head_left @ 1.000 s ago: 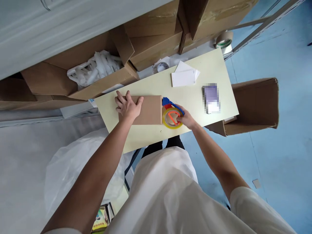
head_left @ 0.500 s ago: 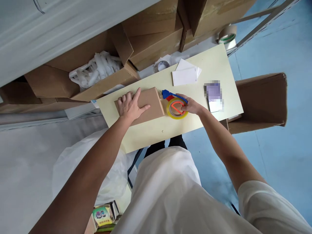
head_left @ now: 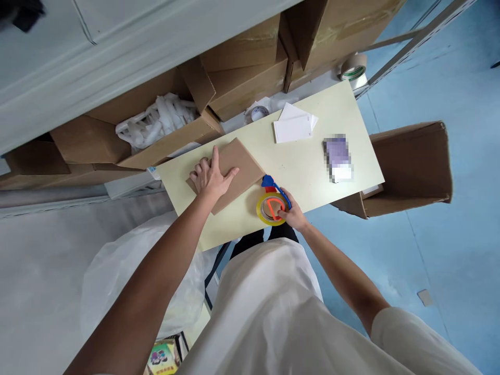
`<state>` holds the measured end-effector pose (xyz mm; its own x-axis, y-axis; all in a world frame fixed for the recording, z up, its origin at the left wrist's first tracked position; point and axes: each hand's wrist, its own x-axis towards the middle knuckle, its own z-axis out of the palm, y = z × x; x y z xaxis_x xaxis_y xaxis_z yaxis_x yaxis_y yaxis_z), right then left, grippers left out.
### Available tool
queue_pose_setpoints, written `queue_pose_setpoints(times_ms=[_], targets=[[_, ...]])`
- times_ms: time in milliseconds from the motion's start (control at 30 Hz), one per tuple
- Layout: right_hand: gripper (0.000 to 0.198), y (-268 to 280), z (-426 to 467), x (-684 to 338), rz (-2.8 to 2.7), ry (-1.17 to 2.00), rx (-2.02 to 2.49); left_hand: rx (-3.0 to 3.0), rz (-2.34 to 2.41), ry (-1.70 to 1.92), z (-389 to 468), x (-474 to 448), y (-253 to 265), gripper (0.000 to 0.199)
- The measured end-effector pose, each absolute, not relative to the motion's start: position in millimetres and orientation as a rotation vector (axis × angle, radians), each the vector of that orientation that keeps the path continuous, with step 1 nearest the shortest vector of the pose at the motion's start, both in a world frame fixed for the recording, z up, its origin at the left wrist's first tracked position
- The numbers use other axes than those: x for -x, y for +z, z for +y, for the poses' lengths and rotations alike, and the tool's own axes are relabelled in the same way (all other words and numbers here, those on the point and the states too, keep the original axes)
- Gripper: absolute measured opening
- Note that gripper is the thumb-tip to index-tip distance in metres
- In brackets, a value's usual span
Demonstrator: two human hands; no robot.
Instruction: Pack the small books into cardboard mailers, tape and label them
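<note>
A closed brown cardboard box lies askew on the pale table. Spread across its left part, my left hand presses down with thumb and forefinger stretched out. My right hand grips a tape dispenser with a blue and orange frame and a large yellow-edged roll of clear tape. The dispenser's blue head is close to the box's right corner; whether tape joins the two I cannot tell.
White cards and a blurred purple item lie on the table's right half. Behind stand open cartons, one with white plastic pieces, and tape rolls. An open carton is at right, a plastic bag at left.
My right hand has brought the tape dispenser nearer to my body and slightly left. The box has turned clockwise under my left hand, which stays on it.
</note>
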<state>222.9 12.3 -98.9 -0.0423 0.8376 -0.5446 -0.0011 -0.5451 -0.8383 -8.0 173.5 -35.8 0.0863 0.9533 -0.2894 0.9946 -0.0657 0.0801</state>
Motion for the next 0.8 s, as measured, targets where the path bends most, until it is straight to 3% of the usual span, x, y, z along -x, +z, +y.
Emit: queue_pose_setpoints(times_ms=[167,367,633,800], targets=[[0.083,-97.5,104.3,-244.8,-0.917,1.628,1.513,-1.987,1.960,-0.235,152.9,15.4,-30.5,0.102],[0.074,-95.9,170.9,-266.1,-1.221,1.773,1.395,-2.329,1.602,-0.279,173.5,2.4,-27.6,0.104],[0.081,-97.1,156.7,-264.0,-1.402,1.630,1.416,-2.321,1.550,-0.222,179.6,0.3,-34.0,0.108],[0.078,-96.5,94.6,-278.0,-1.375,1.679,1.449,-2.327,1.560,-0.200,177.6,-0.8,-32.9,0.106]])
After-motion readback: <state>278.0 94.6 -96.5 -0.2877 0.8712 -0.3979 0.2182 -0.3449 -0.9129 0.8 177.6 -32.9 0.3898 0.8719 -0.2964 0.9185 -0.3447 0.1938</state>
